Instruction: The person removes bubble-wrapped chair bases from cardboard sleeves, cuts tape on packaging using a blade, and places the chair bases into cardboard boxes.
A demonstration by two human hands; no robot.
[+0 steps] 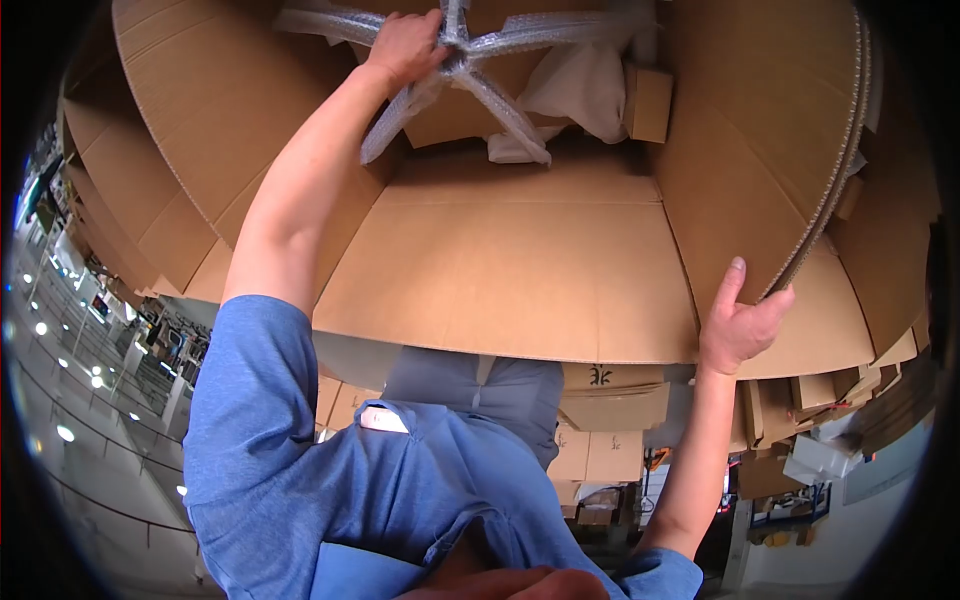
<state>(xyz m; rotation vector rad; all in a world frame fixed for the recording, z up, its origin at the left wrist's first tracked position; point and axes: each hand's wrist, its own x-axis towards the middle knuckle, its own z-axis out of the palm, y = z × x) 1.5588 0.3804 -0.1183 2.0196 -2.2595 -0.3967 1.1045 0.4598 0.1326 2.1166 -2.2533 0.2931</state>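
A large open cardboard box spreads out in front of my body. Inside it at the top is a star-shaped base with several arms, wrapped in bubble wrap. My left hand reaches in and grips this base close to its hub, fingers curled over it. My right hand holds the edge of the box's right flap, thumb on the inner side. Beside the base lie a white wrapped bundle and a small cardboard box.
More large open cartons stand at the left and at the right. Below the big box are stacked cartons with printed marks. A blue crate is at the lower right.
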